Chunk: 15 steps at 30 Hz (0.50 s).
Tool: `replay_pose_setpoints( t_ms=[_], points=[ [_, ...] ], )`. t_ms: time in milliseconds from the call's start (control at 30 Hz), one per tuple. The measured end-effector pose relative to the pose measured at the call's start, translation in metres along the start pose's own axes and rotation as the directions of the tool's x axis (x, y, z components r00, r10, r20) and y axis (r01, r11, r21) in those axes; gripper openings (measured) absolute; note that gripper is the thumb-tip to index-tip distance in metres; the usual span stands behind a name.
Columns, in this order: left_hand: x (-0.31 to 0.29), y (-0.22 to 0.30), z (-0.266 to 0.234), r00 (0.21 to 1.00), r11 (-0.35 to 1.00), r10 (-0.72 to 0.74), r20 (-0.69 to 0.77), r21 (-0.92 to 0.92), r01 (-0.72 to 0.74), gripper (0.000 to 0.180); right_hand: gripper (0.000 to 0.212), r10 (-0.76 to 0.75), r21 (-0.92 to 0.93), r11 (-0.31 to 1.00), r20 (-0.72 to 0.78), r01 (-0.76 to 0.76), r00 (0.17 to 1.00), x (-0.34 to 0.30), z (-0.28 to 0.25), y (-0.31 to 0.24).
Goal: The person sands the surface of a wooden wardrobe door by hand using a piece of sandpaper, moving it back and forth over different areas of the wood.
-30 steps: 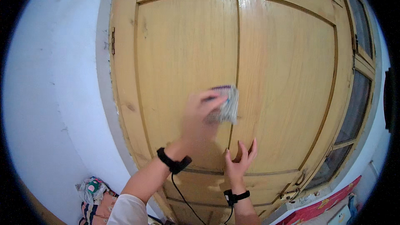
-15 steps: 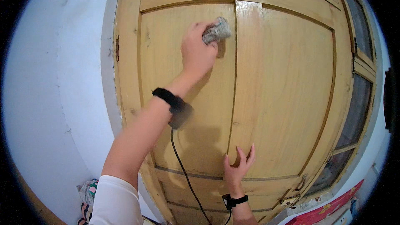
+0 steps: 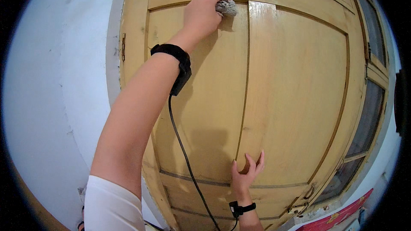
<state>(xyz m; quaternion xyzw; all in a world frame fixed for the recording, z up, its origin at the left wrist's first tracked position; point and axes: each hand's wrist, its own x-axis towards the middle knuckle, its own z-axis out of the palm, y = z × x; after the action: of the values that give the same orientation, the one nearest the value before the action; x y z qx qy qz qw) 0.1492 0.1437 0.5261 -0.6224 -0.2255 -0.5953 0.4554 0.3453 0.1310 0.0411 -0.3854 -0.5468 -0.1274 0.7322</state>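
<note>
My left hand [image 3: 201, 15] reaches up to the top of the left panel of a yellow wooden door [image 3: 295, 94]. Its fingers close round a bunched grey cloth [image 3: 228, 8], which sits by the panel's upper edge. Lower down, near the bottom of the middle upright, is my right hand [image 3: 245, 179]. It holds nothing, its fingers spread and curved by the wood; whether they touch it I cannot tell. Both wrists wear black straps with small boxes, and a black cable [image 3: 184, 152] hangs from the left one.
A white wall [image 3: 81, 60] runs along the left of the door. Rusty hinges [image 3: 123, 47] line the left edge, and a metal latch [image 3: 297, 208] is at the lower right. Windows [image 3: 367, 117] stand on the right, above a red patterned sheet [image 3: 334, 218].
My left hand has moved up the panel with the cloth, close to the top rail. My right hand keeps nearly the same place and pose; the view has shifted slightly.
</note>
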Motion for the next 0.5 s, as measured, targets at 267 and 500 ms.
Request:
replay_pose_setpoints(
  t_ms=[267, 500],
  points=[
    [-0.044, 0.018, -0.006, 0.998, 0.996, -0.024, 0.06, -0.08, 0.028, 0.048, 0.055, 0.096, 0.017, 0.995, 0.018, -0.096, 0.995, -0.003, -0.002, 0.003],
    [-0.06, 0.018, -0.008, 0.998, 0.988, 0.059, 0.008, -0.142, -0.057, 0.051, 0.055, 0.043, 0.045, 0.998, -0.026, -0.041, 0.999, -0.001, 0.001, 0.003]
  ],
)
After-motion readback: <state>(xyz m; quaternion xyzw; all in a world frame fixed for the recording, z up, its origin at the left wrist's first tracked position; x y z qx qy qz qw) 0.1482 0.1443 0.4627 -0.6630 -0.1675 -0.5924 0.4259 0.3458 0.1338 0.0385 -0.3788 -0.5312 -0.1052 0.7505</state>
